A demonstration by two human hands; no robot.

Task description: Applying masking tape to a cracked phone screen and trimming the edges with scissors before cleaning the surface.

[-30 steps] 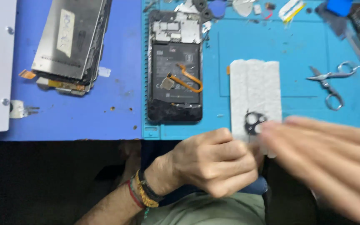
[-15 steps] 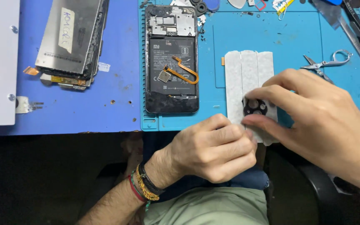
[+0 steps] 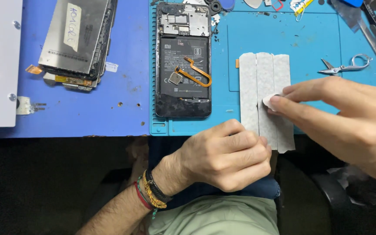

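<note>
Two hands work the white adhesive sheet: left hand pinches its lower edge, right hand presses a small piece (partly hidden) onto it.

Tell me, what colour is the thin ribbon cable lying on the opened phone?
Orange; the ribbon cable curves across the black battery, clearest in the head view.

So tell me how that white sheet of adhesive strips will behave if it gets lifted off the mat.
The white strip sheet looks thin and flat, so it is probably light and floppy. The left hand pins its near edge while the right hand pinches something small on it, which suggests it slides or lifts easily. Its near end overhangs the blue mat, so it may droop.
</note>
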